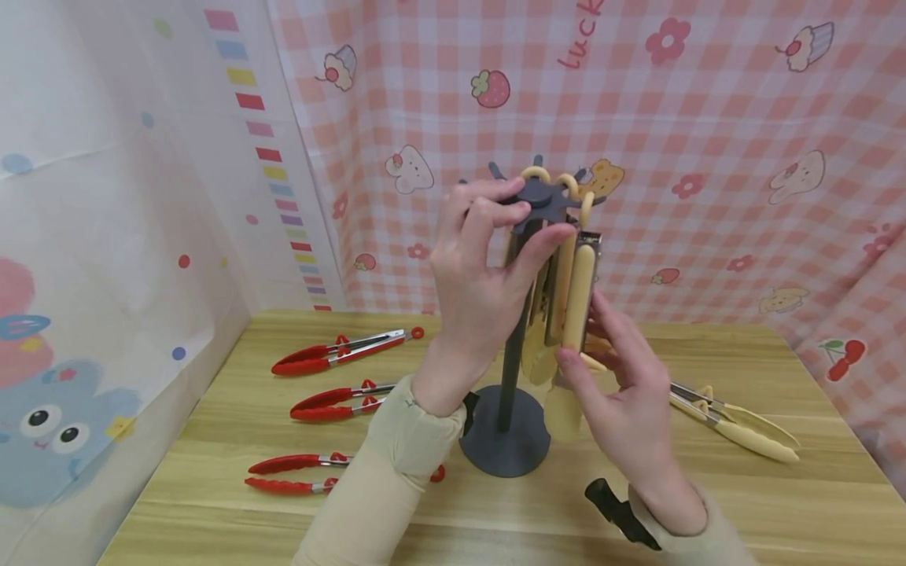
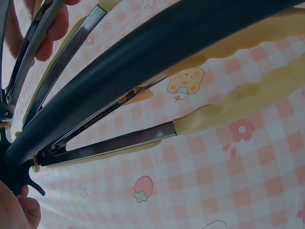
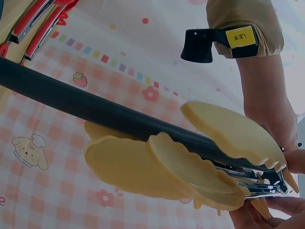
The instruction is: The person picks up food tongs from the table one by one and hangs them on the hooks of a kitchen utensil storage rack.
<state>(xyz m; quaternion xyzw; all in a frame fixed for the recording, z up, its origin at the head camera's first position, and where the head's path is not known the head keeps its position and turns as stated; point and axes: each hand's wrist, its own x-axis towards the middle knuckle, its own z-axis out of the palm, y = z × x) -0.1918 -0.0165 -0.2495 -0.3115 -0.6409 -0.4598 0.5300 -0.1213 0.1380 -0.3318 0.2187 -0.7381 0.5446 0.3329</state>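
Observation:
A dark grey rotating-style stand (image 1: 511, 369) with a round base and hooks around its top stands upright on the table. My left hand (image 1: 481, 259) grips the stand's top, fingers over the hub and thumb at its near side. Pale yellow tongs (image 1: 580, 299) hang by their ring from a hook on the right, and my right hand (image 1: 630, 393) holds them low, thumb in front and fingers behind. Other yellow tongs hang beside them; the left wrist view shows one pair (image 2: 238, 100) below the pole. Their yellow heads (image 3: 190, 167) overlap in the right wrist view.
Three red tongs lie on the left of the wooden table: a back pair (image 1: 300, 367), a middle pair (image 1: 318, 409) and a front pair (image 1: 283, 487), the latter two partly behind the left arm. Yellow tongs (image 1: 757, 440) lie at right. A checked curtain (image 1: 623, 118) hangs behind.

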